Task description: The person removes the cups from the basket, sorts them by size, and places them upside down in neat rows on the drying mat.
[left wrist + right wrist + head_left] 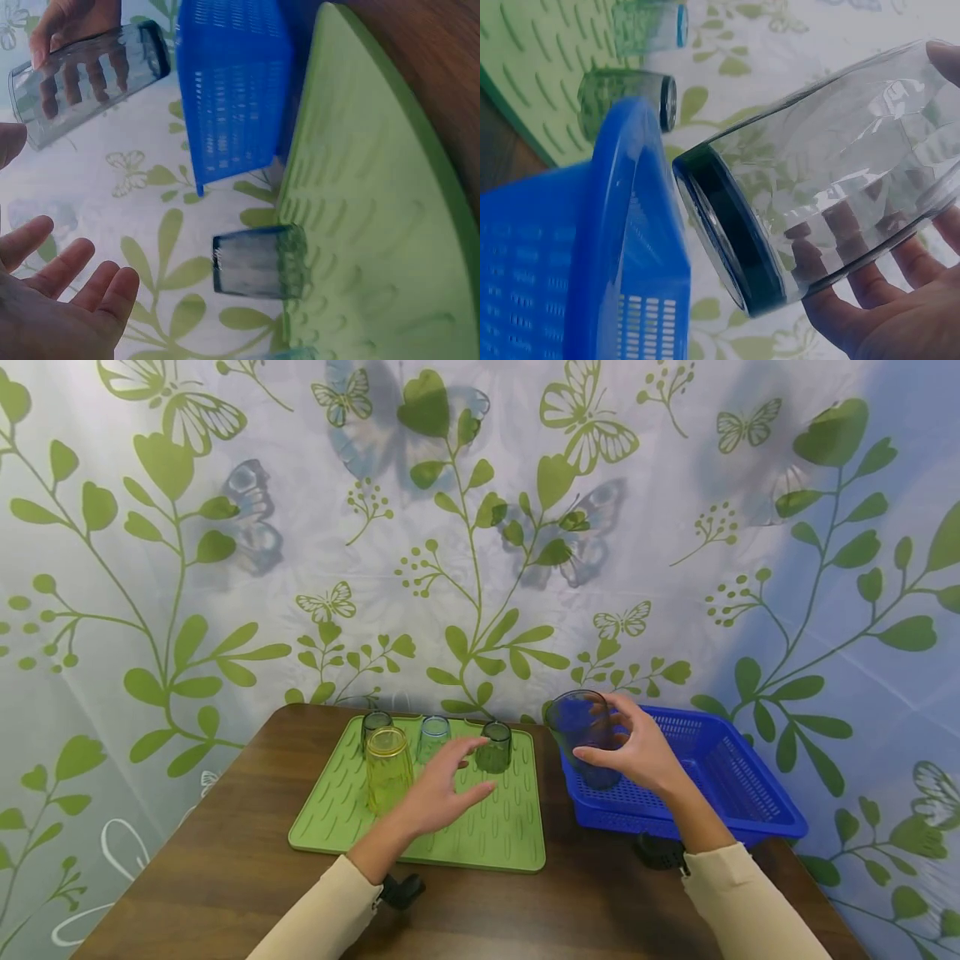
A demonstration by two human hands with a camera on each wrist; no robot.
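Note:
My right hand (641, 756) holds a tall, grey-tinted drinking glass (572, 727) around its side, over the left edge of the blue basket. Its thick dark base (731, 229) points down towards the basket in the right wrist view. My left hand (433, 797) hovers over the green drying mat (495, 839), fingers spread and holding nothing. Near its fingertips stands a small dark glass (496, 750). Behind it are a small blue-rimmed glass (432, 737) and a small grey glass (376, 723). A tall yellow glass (387, 772) stands left of it. The mat glasses appear upside down.
The blue perforated basket (750, 760) stands on the right of the brown wooden table (525, 914), just beyond the mat's right edge. A patterned curtain (480, 568) with leaves and butterflies hangs right behind the table.

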